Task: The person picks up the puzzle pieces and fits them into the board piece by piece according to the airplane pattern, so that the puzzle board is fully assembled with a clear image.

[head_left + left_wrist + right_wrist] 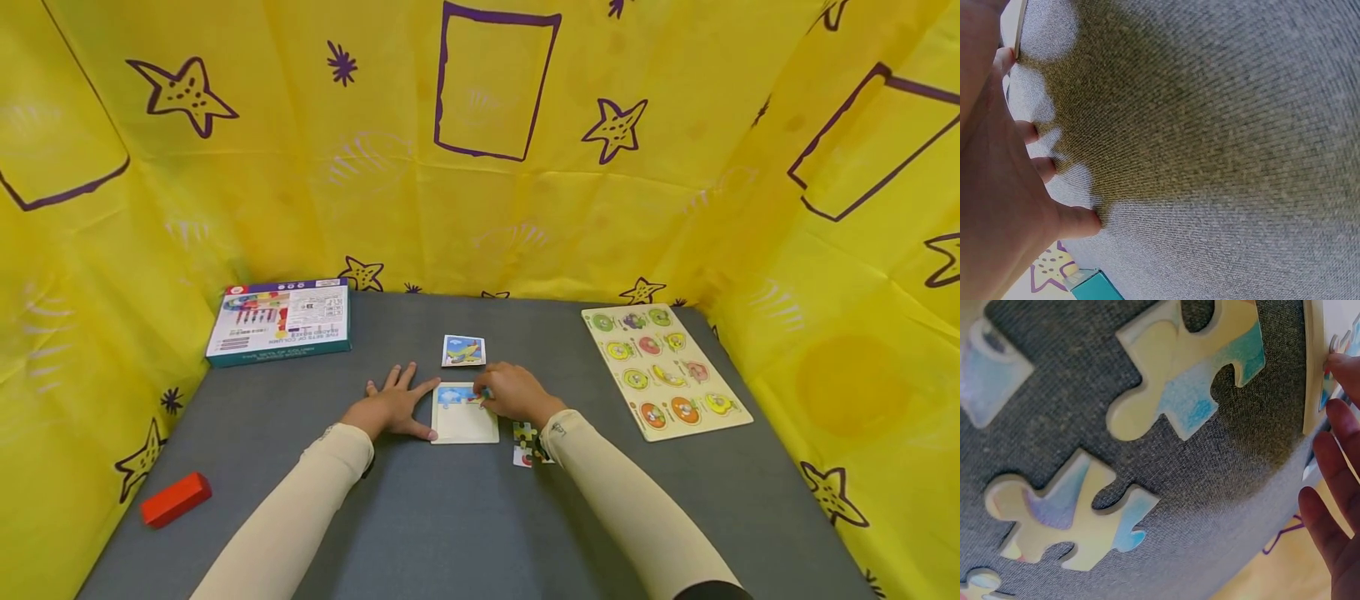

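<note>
Head view: your left hand (392,408) lies flat on the grey felt desk (450,517), grip released, fingers spread, just left of the white rectangular puzzle tray (464,414). Your right hand (516,392) grasps a blue puzzle piece (477,394) at the tray's upper right corner. Loose pieces (527,444) lie just right of the tray, below your wrist.

Left wrist view: straight fingers (1075,220) press the felt.

Right wrist view: loose jigsaw pieces (1188,372) lie beside the tray's edge (1312,369).
</note>
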`<state>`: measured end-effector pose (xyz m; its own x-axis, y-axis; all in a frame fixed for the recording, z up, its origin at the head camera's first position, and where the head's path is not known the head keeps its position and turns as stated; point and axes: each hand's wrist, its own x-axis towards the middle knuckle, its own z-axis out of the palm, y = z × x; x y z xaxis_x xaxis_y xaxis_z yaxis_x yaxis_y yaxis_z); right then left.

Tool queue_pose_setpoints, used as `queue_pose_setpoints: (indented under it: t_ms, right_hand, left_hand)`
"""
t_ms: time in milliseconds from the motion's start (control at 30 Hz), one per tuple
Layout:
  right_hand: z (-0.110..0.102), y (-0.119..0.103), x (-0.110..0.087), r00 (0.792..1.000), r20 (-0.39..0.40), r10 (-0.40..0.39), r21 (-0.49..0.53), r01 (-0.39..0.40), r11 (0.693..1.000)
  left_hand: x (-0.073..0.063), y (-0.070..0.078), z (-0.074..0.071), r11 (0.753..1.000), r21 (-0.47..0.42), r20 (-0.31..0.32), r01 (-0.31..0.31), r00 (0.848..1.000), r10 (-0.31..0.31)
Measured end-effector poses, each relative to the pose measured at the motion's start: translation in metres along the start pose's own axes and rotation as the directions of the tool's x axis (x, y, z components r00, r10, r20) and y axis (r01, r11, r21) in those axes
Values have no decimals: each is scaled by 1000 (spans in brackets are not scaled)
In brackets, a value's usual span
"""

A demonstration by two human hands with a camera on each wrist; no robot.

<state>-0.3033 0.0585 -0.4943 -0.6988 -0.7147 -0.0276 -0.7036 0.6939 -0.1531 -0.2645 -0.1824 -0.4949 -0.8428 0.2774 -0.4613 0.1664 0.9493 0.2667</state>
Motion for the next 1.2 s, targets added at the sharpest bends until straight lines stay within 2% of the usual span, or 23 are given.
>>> queue_pose_setpoints:
  t_ms: [233,433,600,733,933,1200]
  right_hand:
    - [-7,8,-16,1000,-3,25,-14,-25,1000]
    - [-18,18,-28,1000,-16,18,-20,-18,1000]
    - [-22,24,-41,1000,30,7,-4,-7,1000]
    - [-21,24,-52,998,69,10,14,-11,1000]
    - [-15,22,-64,997,79,-26,11,25,1000]
    - [-7,23,-75,996,91,-5,-1,5,1000]
  left_hand:
    - [-1,3,-3,1000,-10,1,-12,1000,12]
    - [-1,-5,-14,1000,-4,-24,-19,1000,19]
    - [-1,-12,-18,1000,8,-29,-13,999,14]
    - [-2,-11,-20,1000,10,-25,-16,1000,16]
    - [2,-8,-16,1000,9,0,-18,1000,18]
    - [6,-3,-5,999,4,31,-35,999,35]
